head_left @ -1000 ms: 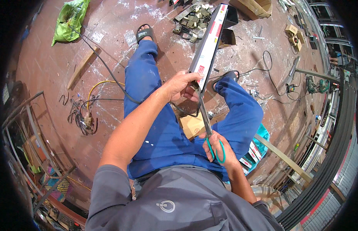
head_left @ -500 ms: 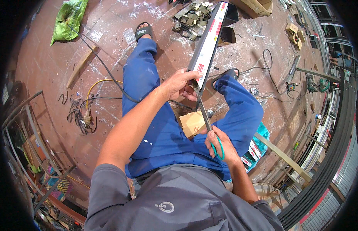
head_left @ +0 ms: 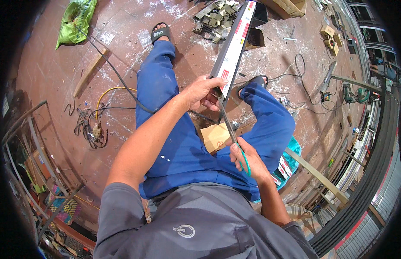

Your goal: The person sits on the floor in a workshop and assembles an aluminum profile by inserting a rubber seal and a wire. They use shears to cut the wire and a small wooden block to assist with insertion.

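My left hand (head_left: 204,93) grips the near end of a long dark metal profile (head_left: 216,69), its thumb lying on the printed white film strip (head_left: 231,64) along the top. The profile slants away from me toward the far right. In my right hand (head_left: 248,157) are scissors (head_left: 231,127) with green handles, the blades pointing up at the profile's near end. The tips lie close to the left fingers; whether they touch the film I cannot tell. Below the blades, between my thighs, sits a small cardboard box (head_left: 215,137).
Metal pieces (head_left: 217,19) lie heaped at the far end, beside a cardboard box (head_left: 287,6). A green bag (head_left: 75,23), a wooden stick (head_left: 91,72) and tangled cables (head_left: 94,129) are on the left. Power tools (head_left: 356,94) and long dark bars (head_left: 360,207) lie right.
My right hand has turned the scissors, so the green handles now appear narrower, nearly edge-on. The left hand and the profile have barely moved.
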The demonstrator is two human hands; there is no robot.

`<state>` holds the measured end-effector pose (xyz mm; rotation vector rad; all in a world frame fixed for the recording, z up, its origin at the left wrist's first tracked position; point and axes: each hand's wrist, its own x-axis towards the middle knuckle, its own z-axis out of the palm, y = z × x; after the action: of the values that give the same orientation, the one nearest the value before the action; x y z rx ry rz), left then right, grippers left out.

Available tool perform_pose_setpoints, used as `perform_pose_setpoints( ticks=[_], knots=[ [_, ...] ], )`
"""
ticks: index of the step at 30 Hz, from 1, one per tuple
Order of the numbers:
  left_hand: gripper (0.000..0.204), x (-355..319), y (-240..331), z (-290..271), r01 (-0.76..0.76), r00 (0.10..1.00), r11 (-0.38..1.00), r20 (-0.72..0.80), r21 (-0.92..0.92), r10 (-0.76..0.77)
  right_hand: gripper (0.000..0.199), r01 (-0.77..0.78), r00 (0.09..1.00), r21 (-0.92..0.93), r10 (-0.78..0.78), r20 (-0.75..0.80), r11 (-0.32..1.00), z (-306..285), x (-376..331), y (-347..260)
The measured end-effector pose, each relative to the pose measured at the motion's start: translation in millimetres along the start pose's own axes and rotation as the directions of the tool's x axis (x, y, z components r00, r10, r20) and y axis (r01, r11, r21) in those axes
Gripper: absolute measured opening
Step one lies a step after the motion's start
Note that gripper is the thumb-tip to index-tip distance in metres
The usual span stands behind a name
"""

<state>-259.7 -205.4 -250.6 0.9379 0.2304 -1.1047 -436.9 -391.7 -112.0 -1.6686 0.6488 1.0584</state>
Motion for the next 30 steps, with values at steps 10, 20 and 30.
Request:
perform_pose_setpoints(
  ticks=[10,20,30],
  knots=[
    [0.044,7,-6,-4,0.01,1.0,1.0,-0.017,-0.008,-0.01,0.072,0.032,0.998,0.038,-0.03,-0.047,0.999,3,9,2],
    [0.042,7,-7,-3,-0.032,0.998,1.0,-0.056,0.0,0.032,0.079,0.027,1.0,0.058,-0.027,0.0,0.998,2,13,8],
    [0.045,6,-7,-1,-0.016,0.999,0.999,-0.052,-0.028,0.015,0.063,0.004,1.0,0.039,-0.003,-0.02,0.999,6,10,-1]
  ],
)
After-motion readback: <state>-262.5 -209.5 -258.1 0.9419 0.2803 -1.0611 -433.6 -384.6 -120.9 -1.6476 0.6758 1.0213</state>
